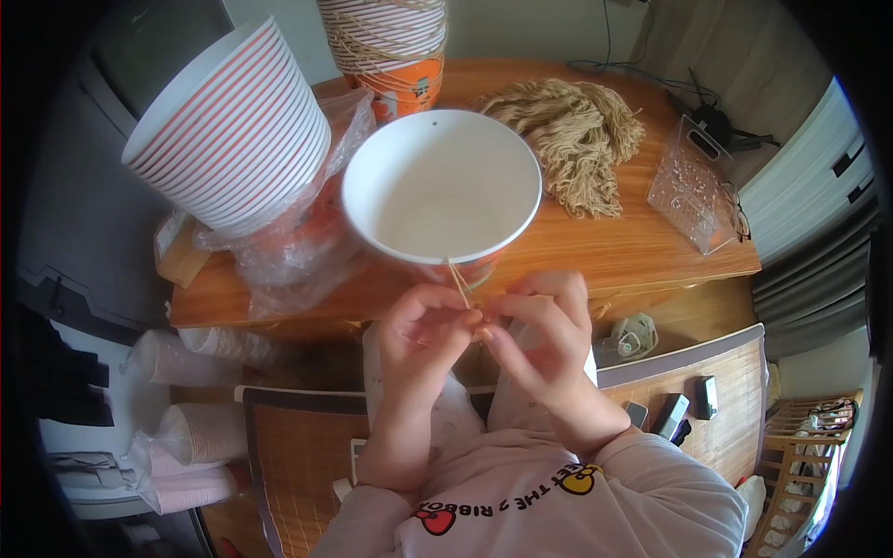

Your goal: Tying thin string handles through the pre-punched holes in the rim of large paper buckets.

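Observation:
A large white paper bucket [442, 200] stands near the front edge of the wooden table, its open mouth up and a small dark hole in the far rim. From the near rim hangs a thin tan cord [458, 279], doubled into two strands. My left hand [423, 330] pinches the cord's lower end between thumb and fingers. Close against it, my right hand [549, 321] also has thumb and forefinger pinched at the same spot. The cord's end and any knot are hidden between the fingertips.
A tilted stack of white buckets [233, 130] in clear plastic [302, 270] leans at left. Behind stands a stack with cords [405, 79]. A heap of tan cords [572, 135] lies right, near a clear acrylic holder [693, 191]. Wrapped bucket stacks [200, 432] sit lower left.

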The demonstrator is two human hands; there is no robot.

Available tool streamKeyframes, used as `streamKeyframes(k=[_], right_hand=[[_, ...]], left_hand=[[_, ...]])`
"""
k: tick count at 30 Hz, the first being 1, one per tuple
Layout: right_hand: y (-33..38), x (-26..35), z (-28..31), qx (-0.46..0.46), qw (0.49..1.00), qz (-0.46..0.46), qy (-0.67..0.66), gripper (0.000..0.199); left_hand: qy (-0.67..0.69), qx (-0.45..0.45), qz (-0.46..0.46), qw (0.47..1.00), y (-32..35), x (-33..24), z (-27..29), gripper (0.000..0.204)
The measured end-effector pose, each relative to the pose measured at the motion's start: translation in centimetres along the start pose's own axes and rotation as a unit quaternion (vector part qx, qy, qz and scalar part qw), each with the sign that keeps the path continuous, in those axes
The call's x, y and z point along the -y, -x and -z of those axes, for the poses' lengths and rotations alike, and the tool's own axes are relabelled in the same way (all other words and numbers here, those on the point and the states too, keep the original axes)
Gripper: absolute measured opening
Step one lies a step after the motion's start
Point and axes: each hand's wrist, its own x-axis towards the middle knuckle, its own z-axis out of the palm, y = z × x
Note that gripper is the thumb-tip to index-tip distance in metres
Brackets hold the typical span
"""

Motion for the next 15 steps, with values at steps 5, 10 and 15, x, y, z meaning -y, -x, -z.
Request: streamKeyframes(k=[5,10,15], right_hand=[[0.5,-0.3,-0.4,0.022,0.999,0.046,0.006,0.025],[0.1,-0.4,-0.6,0.031,0.998,0.012,-0.049,0.022],[0.4,-0.7,-0.9,0.047,0.994,-0.046,-0.089,0.016]], left_hand=[[-0.004,-0.012,-0.018,1.000,0.0,-0.4,-0.3,0.020],[-0.015,-0.007,-0.061,0.998,-0.2,-0.2,-0.8,0.024],[-0.052,0.046,-0.056,0.996,-0.4,0.5,0.6,0.017]])
